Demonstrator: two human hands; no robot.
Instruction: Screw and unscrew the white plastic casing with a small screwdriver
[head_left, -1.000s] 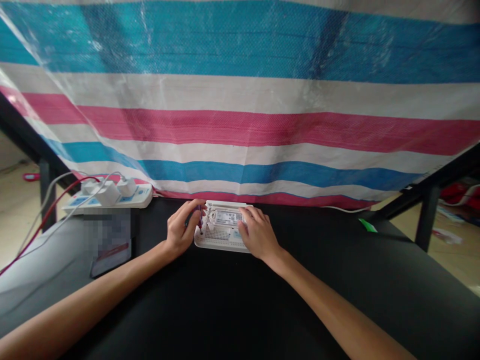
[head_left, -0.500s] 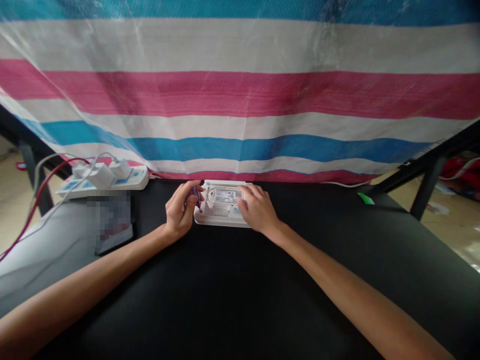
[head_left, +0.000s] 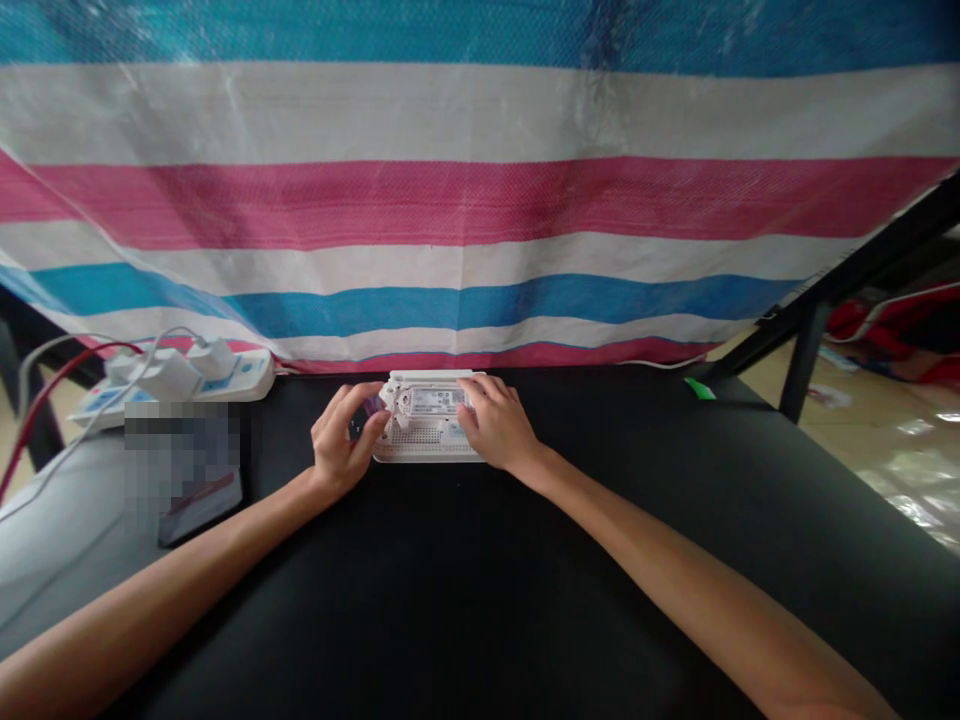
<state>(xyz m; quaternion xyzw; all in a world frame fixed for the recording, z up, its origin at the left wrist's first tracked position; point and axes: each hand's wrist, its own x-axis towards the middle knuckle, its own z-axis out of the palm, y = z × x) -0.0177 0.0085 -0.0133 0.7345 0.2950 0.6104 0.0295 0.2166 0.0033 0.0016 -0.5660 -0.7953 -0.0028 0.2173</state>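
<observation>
Evidently, the white device (head_left: 430, 458) is kept steady from both ends. It lies flat by the middle of the counter's far edge, its vented, labelled face up. A small purple item (head_left: 373, 404) is pinched at its left end between thumb and forefinger of the left hand (head_left: 339, 442); fine control is presumably wanted there. The right end is covered by the fingers of the right hand (head_left: 501, 425), probably so that sliding is resisted; whether the edge is gripped from below cannot be told.

Surface: the counter (head_left: 465, 590) is matt black. Toward its left edge a dark, phone-like slab (head_left: 201, 508) is laid, partly pixelated; behind it, at the far left corner, a loaded power strip (head_left: 259, 375). A green scrap (head_left: 700, 388) is noted near the far right corner.

Room: a striped sheet (head_left: 450, 205) is hung behind; pale floor (head_left: 870, 455) is seen at right.
</observation>
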